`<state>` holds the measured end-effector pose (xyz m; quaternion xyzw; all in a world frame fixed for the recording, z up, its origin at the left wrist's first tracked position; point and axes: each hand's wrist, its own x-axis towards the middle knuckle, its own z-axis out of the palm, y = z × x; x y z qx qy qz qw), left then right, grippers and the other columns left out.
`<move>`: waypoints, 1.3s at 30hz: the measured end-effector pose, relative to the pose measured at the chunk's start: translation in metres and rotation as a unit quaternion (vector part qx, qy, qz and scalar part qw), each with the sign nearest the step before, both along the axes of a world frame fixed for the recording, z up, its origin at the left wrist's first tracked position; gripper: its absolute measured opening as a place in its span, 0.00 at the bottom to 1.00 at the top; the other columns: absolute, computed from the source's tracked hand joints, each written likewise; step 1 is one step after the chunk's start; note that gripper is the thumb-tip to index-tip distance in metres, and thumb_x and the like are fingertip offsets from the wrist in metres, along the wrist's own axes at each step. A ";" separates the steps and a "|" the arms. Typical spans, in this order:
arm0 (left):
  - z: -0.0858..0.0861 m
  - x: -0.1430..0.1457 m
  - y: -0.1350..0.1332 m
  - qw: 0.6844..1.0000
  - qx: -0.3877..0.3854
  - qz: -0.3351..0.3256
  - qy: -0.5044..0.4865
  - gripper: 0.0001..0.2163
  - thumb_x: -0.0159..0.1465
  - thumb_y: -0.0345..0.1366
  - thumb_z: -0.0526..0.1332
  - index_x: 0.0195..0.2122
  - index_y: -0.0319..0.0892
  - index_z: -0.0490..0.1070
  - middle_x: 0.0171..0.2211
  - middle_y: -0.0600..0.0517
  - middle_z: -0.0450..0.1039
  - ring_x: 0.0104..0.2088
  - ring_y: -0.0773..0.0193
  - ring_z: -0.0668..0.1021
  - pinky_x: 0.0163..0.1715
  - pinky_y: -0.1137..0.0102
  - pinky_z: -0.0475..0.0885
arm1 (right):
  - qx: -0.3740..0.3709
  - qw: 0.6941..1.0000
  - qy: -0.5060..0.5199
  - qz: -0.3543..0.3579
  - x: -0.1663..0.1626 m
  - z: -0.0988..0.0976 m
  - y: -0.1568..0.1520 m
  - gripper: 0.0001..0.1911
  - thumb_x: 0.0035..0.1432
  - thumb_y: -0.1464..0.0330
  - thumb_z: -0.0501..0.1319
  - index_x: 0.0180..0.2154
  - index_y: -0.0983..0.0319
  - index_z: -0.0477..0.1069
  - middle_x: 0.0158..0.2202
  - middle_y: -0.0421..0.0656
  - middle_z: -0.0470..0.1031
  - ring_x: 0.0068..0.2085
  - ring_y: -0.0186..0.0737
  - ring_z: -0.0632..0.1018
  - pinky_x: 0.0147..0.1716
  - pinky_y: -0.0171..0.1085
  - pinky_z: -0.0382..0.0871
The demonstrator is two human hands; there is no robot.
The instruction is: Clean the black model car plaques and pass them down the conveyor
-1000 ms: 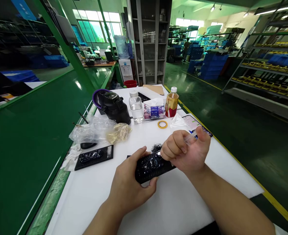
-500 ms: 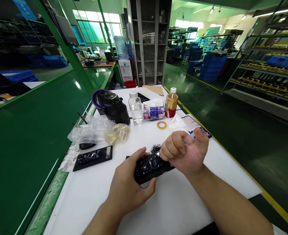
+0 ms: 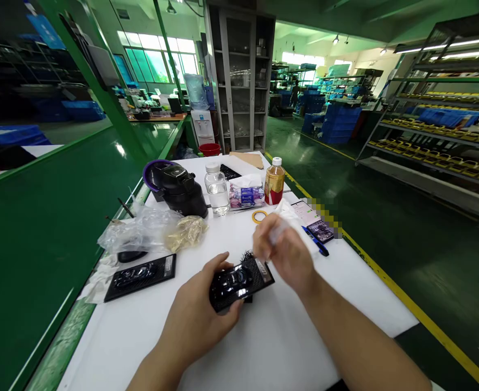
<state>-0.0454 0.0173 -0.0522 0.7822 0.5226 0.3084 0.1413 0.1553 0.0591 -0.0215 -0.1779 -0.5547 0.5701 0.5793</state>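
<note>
My left hand (image 3: 199, 317) is closed around the near end of a flat black tray (image 3: 239, 281) holding glossy black parts, on the white table (image 3: 264, 347). My right hand (image 3: 286, 250) is raised just past the tray's far end, blurred by motion, and seems to pinch a small clear piece I cannot make out. A tuft of thin black wires (image 3: 248, 255) lies right behind the tray. A second black tray (image 3: 140, 276) of the same kind lies to the left.
At the back stand a black jug with a purple rim (image 3: 174, 187), a clear bottle (image 3: 216, 189), a tissue pack (image 3: 245, 194), a tea bottle (image 3: 274, 181) and a yellow tape ring (image 3: 259, 216). Crumpled plastic bags (image 3: 145, 228) lie left; a blue pen (image 3: 315, 241) right.
My right hand has turned and swung left and away over the tray's far end, now blurred. The camera view has shifted, and the left hand keeps its hold on the tray.
</note>
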 end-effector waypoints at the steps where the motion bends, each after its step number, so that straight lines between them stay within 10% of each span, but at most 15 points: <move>1: 0.000 -0.002 0.001 1.000 -0.004 0.016 -0.011 0.33 0.54 0.36 0.64 0.61 0.50 0.56 0.48 0.49 0.78 0.45 0.53 0.81 0.44 0.59 0.78 | -0.006 0.997 0.032 -0.070 0.006 -0.003 0.010 0.17 0.62 0.52 0.59 0.36 0.58 0.64 0.25 0.34 0.59 0.26 0.33 0.62 0.28 0.35 0.57; 5: 0.003 -0.012 0.004 0.997 -0.009 0.053 -0.061 0.31 0.57 0.41 0.64 0.61 0.48 0.56 0.48 0.46 0.77 0.49 0.52 0.79 0.50 0.54 0.75 | -0.050 0.955 -0.011 -0.291 0.028 -0.028 0.058 0.16 0.60 0.54 0.60 0.31 0.58 0.61 0.28 0.36 0.62 0.32 0.35 0.66 0.35 0.35 0.62; 13: 0.005 -0.018 0.000 0.996 0.060 -0.011 -0.059 0.31 0.56 0.36 0.64 0.61 0.47 0.55 0.50 0.44 0.73 0.51 0.51 0.76 0.54 0.52 0.71 | -0.104 0.933 -0.146 -0.311 0.033 -0.070 0.097 0.17 0.55 0.53 0.61 0.28 0.59 0.63 0.25 0.38 0.67 0.30 0.38 0.68 0.34 0.37 0.62; 19: 0.035 -0.018 -0.023 0.995 0.092 -0.024 0.009 0.32 0.55 0.33 0.64 0.61 0.47 0.55 0.49 0.46 0.71 0.50 0.52 0.75 0.53 0.54 0.71 | -0.080 0.900 -0.183 -0.387 0.032 -0.063 0.084 0.21 0.53 0.54 0.63 0.42 0.61 0.65 0.37 0.44 0.71 0.38 0.44 0.71 0.40 0.41 0.65; 24: 0.039 -0.022 -0.075 0.995 -0.078 -0.058 0.031 0.35 0.51 0.28 0.63 0.60 0.50 0.56 0.51 0.48 0.70 0.51 0.53 0.74 0.54 0.57 0.71 | -0.015 0.862 -0.184 -0.471 0.036 -0.038 0.060 0.22 0.56 0.58 0.59 0.49 0.61 0.60 0.50 0.51 0.65 0.49 0.47 0.67 0.51 0.46 0.62; 31: 0.010 -0.029 -0.104 0.978 -0.204 -0.014 0.040 0.37 0.49 0.25 0.63 0.61 0.52 0.57 0.52 0.51 0.71 0.52 0.56 0.74 0.57 0.58 0.69 | 0.070 0.888 -0.392 -0.230 0.021 -0.032 0.044 0.03 0.55 0.68 0.62 0.32 0.61 0.72 0.27 0.40 0.73 0.31 0.39 0.74 0.33 0.35 0.67; 39: 0.014 -0.030 -0.094 0.978 -0.165 -0.008 0.126 0.29 0.56 0.31 0.66 0.60 0.50 0.62 0.57 0.46 0.68 0.57 0.50 0.69 0.59 0.52 0.65 | -0.004 0.783 -0.615 -0.095 0.009 -0.055 0.060 0.12 0.64 0.61 0.62 0.36 0.65 0.73 0.36 0.42 0.76 0.38 0.39 0.77 0.42 0.43 0.72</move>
